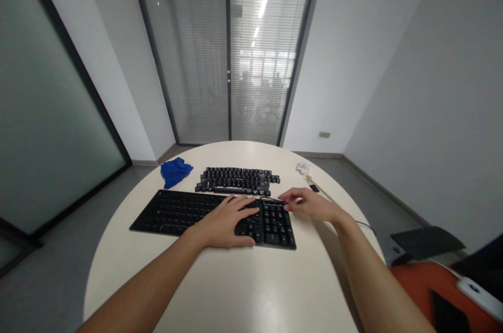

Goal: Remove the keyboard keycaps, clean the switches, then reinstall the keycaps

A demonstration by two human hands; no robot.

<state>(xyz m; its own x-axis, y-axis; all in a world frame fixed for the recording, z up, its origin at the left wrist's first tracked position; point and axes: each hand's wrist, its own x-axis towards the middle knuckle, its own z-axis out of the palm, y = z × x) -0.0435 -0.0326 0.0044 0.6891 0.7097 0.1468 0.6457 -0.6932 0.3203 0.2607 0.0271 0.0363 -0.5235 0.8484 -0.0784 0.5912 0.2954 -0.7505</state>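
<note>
Left hand (226,223) lies spread flat on the keyboard (176,212), steadying it (loose keycaps (238,180) behind); right hand (310,204) pinches its corner.

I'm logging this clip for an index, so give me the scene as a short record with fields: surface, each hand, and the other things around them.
surface: round white table
left hand: lies flat, palm down, on the black keyboard, over its right half
right hand: at the keyboard's far right corner, fingers curled at the edge; whether they pinch anything cannot be told
behind keyboard: loose keycaps laid out in rows
far left: crumpled blue cloth
far right: small white object, too small to identify
</note>
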